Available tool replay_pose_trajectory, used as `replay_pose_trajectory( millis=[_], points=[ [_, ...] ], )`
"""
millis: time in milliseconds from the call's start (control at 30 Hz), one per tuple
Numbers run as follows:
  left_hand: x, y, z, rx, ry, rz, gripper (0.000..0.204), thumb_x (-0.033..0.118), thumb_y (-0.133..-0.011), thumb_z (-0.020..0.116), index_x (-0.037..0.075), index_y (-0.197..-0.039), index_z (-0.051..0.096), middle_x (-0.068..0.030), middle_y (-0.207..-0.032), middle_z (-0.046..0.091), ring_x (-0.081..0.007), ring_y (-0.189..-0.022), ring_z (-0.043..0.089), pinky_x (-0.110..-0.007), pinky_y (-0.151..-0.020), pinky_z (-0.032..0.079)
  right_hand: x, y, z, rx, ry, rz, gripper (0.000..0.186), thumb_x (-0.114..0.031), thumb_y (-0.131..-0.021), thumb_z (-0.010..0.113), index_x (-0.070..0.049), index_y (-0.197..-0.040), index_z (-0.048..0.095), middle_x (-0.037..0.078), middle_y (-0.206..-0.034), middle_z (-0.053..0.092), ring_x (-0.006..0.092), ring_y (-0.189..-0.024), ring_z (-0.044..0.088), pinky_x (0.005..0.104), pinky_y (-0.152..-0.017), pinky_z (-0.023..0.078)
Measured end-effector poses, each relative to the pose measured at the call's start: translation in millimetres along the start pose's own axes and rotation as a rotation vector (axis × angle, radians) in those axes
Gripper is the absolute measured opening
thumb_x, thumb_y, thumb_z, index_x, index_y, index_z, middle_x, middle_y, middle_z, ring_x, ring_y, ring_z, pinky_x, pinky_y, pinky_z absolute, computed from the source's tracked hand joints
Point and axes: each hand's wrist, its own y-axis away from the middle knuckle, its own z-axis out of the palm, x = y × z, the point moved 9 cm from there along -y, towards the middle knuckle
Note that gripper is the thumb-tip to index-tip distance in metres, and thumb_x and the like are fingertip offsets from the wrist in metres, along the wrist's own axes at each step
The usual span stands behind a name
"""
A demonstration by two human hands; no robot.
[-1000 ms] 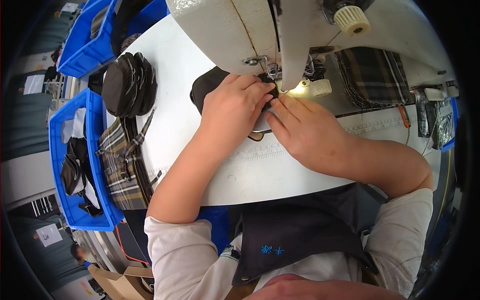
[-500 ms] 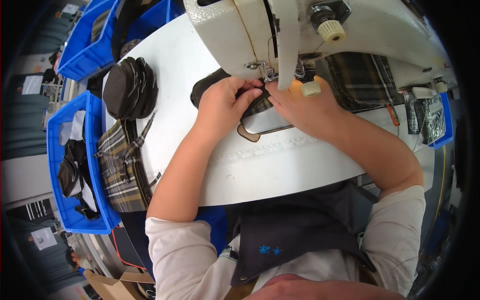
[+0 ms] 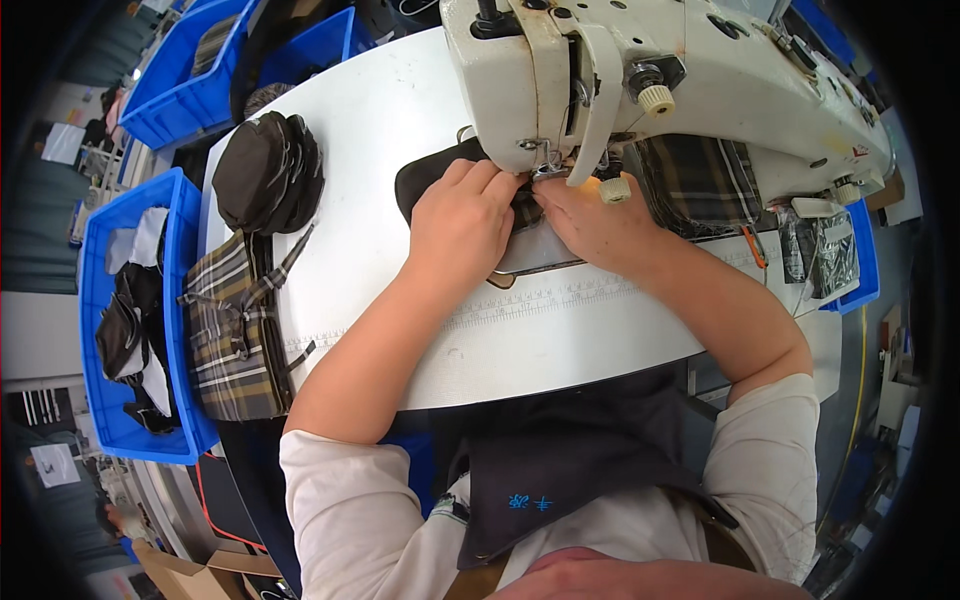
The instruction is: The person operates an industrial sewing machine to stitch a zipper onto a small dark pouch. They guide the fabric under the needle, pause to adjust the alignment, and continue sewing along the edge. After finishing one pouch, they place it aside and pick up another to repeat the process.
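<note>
A dark fabric piece [image 3: 416, 186] lies under the head of a white sewing machine [image 3: 500, 90], with a bit of plaid cloth showing between my hands. My left hand [image 3: 458, 222] is closed on this fabric, its bent fingers pressed together over it just left of the presser foot [image 3: 550, 172]. On the other side my right hand [image 3: 600, 225] holds the fabric edge close by the foot, its fingertips partly hidden by the machine. Below the hands, a small tan-edged loop [image 3: 502, 281] sticks out on the white table [image 3: 520, 345].
A stack of dark rounded fabric pieces [image 3: 255, 175] and plaid cloth pieces [image 3: 235, 335] lie at left, beside a blue bin [image 3: 180, 330] of scraps. At right are stacked plaid panels [image 3: 700, 180], orange-handled snips [image 3: 752, 245] and a clear plastic packet [image 3: 835, 250].
My left fingers have gone from a raised pinch to lying lower over the fabric. My right hand stays by the foot. The view has shifted, showing more of the machine.
</note>
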Motion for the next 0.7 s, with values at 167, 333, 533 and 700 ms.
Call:
replay_pose_trajectory(
  millis=[167, 333, 533, 700],
  points=[
    [-7, 2, 10, -0.025, 0.086, -0.079, 0.024, 0.013, -0.081, 0.079, 0.009, -0.103, 0.071, -0.0050, -0.092, 0.067, -0.0260, -0.086, 0.064, -0.040, -0.074, 0.054, 1, 0, -1, -0.007, -0.002, 0.006, 0.006, -0.011, -0.090, 0.069, -0.009, -0.094, 0.066, 0.010, -0.077, 0.069, 0.0327, -0.072, 0.073, 0.0433, -0.060, 0.057],
    [-12, -1, 17, -0.030, 0.056, -0.025, 0.029, 0.020, -0.082, 0.085, 0.012, -0.108, 0.074, -0.0082, -0.092, 0.073, -0.0318, -0.089, 0.070, -0.043, -0.076, 0.056, 3, 1, 2, 0.007, -0.061, -0.001, 0.005, -0.011, -0.089, 0.069, -0.010, -0.093, 0.066, 0.011, -0.079, 0.070, 0.0330, -0.073, 0.073, 0.0430, -0.061, 0.057],
    [-7, 0, 21, -0.049, -0.027, -0.060, 0.028, 0.019, -0.079, 0.083, 0.014, -0.105, 0.074, -0.0050, -0.086, 0.072, -0.0278, -0.083, 0.071, -0.041, -0.072, 0.056, 0, -1, -1, 0.016, -0.040, 0.011, 0.007, -0.012, -0.087, 0.072, -0.012, -0.090, 0.065, 0.009, -0.077, 0.069, 0.0317, -0.072, 0.072, 0.0418, -0.060, 0.056],
    [-8, 1, 18, -0.045, -0.022, -0.113, 0.026, 0.016, -0.077, 0.081, 0.013, -0.101, 0.072, -0.0036, -0.086, 0.071, -0.0261, -0.080, 0.071, -0.040, -0.070, 0.056, 2, 2, 5, 0.007, -0.030, 0.023, 0.011, -0.014, -0.086, 0.074, -0.012, -0.088, 0.064, 0.006, -0.075, 0.068, 0.0305, -0.071, 0.071, 0.0409, -0.060, 0.056]
  ],
)
